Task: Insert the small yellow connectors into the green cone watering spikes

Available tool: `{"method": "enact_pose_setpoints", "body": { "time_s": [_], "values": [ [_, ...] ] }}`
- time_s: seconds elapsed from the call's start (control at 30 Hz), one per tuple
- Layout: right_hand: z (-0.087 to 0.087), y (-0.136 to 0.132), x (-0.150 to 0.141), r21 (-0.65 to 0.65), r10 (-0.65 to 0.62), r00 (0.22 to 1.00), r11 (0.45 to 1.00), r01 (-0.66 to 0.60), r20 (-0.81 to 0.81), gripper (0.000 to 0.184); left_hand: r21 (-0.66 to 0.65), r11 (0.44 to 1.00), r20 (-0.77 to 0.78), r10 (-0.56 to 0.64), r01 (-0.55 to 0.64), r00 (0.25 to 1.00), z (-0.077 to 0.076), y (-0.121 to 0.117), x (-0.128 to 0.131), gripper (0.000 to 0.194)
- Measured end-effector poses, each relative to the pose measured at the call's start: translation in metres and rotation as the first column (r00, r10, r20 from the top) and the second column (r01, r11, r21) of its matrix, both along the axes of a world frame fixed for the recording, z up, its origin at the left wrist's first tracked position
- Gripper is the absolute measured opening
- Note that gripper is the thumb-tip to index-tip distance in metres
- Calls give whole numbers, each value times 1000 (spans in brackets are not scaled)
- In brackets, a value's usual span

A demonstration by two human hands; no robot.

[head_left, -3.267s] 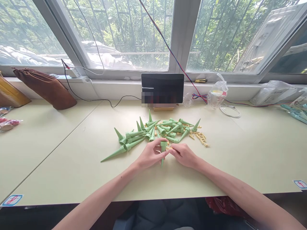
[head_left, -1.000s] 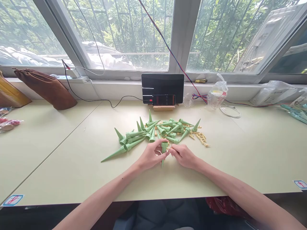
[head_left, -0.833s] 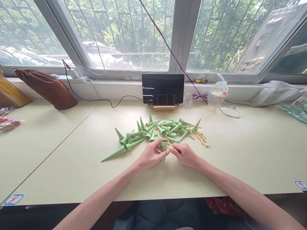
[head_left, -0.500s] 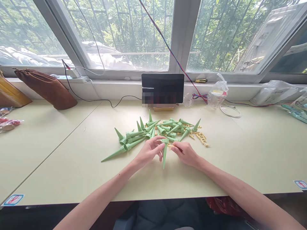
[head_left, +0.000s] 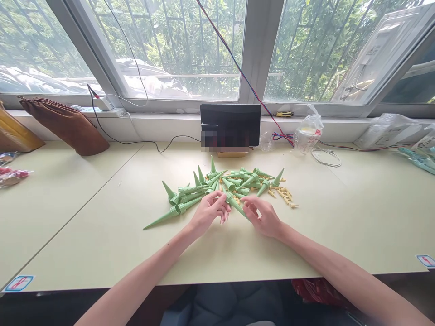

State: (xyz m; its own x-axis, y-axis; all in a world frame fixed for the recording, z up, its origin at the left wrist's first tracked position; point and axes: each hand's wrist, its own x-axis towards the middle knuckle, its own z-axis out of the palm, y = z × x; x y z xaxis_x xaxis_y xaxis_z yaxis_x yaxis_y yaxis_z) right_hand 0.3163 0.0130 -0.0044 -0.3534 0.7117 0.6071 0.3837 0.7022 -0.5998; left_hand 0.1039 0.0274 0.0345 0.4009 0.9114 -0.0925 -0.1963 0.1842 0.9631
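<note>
While pinching the green spike [head_left: 236, 205] by its wide, collared end between thumb and fingers of the left hand [head_left: 211, 211], tilts it aslant, neither upright nor level. Points it down and to the right, toward the right hand [head_left: 264, 217], with the long axis slanting across the gap between both hands, at the near edge of the heap. Curls the left hand's remaining fingers loosely below the collar. Bends the right hand's fingers, with the thumb a little apart; cannot tell whether pinching the tip, merely touching it or just beside it.

Has other green spikes [head_left: 193, 191] heaped beyond the hands on the pale table [head_left: 136, 253], set along many different axes: at the back, standing point-up; at the far left, lying with the point toward the lower left; at the right end, leaning with the point up and to the right. Has yellow pieces [head_left: 286, 196] scattered among these and past the right end. Faces a dark screen [head_left: 231, 118] beyond the heap, blurred along the lower part.
</note>
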Motion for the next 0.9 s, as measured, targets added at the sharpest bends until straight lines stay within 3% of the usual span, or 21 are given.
{"method": "enact_pose_setpoints", "body": {
  "time_s": [0.3, 0.47, 0.73, 0.9],
  "values": [
    [4, -2, 1, 113, 95, 993, 988, -102, 68, 39, -4, 999, -7, -41, 41, 999, 2, -3, 1, 39],
    [2, -3, 2, 161, 41, 996, 986, -53, 75, 29, 41, 995, -107, -91, 96, 990, 4, -6, 1, 39],
    [2, -4, -1, 90, 32, 997, 996, -25, -77, 15, 172, 973, -321, -91, 152, 943, 0, -9, 2, 39],
    [11, -4, -1, 79, 14, 995, 997, -6, -98, 8, 295, 944, -412, -14, 148, 911, -4, -10, 0, 40]
  ]
}}
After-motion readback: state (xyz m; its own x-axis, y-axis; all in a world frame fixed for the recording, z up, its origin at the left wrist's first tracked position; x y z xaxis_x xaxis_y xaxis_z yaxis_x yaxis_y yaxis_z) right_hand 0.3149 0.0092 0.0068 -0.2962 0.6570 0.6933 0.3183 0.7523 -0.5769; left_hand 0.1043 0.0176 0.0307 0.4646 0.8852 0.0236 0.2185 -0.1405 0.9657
